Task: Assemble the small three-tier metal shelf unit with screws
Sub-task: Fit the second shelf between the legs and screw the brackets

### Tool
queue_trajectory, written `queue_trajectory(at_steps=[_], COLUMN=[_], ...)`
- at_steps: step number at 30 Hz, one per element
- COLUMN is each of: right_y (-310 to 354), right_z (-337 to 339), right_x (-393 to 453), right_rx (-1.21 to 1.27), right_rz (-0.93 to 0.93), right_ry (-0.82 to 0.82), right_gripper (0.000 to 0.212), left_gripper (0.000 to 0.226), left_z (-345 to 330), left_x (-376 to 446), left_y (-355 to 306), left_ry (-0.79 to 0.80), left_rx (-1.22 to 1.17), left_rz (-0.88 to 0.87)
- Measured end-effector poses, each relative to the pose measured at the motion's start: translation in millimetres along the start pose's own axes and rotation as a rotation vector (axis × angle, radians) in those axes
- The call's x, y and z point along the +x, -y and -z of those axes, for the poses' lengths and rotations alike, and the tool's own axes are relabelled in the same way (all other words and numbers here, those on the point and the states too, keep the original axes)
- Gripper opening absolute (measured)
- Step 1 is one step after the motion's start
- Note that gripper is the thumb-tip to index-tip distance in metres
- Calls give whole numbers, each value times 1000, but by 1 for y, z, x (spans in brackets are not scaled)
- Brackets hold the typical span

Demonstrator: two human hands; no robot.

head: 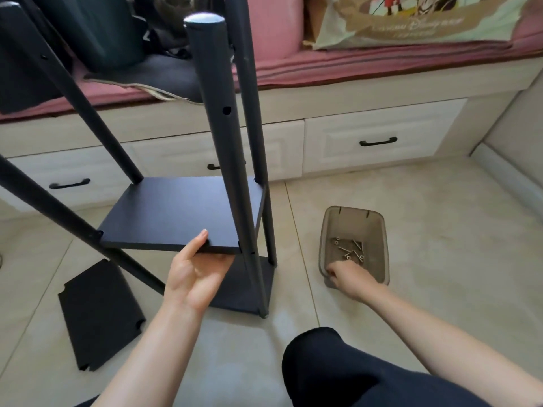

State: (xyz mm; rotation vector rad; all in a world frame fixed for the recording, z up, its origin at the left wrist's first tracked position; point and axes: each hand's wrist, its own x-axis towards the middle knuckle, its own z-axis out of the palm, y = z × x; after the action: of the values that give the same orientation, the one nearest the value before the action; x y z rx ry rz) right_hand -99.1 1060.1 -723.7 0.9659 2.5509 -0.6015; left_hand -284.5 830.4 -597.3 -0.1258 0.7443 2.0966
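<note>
Floor (426,245): pale glossy tiles with thin joints filled the lower and right of the frame.
Shelf unit (188,212): stood on the floor at centre left, its dark poles rising to the top edge, one board low and one higher.
Loose board (100,315): lay flat on the tiles at lower left, notched at the corners.
Plastic tub (354,245): sat on the tiles right of centre, just beside the unit, with screws (349,249) in it.
Bench (352,69): ran across the top, a pink cushion and a printed bag (411,22) on it.
</note>
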Motion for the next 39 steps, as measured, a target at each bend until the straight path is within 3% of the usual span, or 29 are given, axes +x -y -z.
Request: queue_trajectory(at_steps=[5,8,10,14,18,24,28,35,39], right_y=[12,22,29,33,24,26,29,28,29], right_z=[-10,-18,-22,-21,-19,-41,-57,-64,-56], right_x=[-14,-25,-30,-24,1,45,58,61,50], right_rx=[6,46,112,284,317,216,70,-124,-163], right_rz=[113,188,230,204,50,-115,-144,-40,-49], right_ry=[32,90,156,272,165,121,82,49,36], right_gripper=[17,32,13,25,26,16,35,42,34], left_gripper=[25,16,20,19,16,16,34,39,38], left_z=[-3,-10,-15,-18,-16,-3,6,9,7], left_x=[-3,-5,-7,-10,-11,-6,-2,-2,-5], left_y=[7,12,15,18,20,25,25,27,26], left_ry=[46,16,-13,-54,-37,-59,-97,-80,-56], left_rx=[-64,-14,52,80,159,291,423,457,445], left_rz=[-22,-39,-60,-86,-92,-142,-190,-224,-241])
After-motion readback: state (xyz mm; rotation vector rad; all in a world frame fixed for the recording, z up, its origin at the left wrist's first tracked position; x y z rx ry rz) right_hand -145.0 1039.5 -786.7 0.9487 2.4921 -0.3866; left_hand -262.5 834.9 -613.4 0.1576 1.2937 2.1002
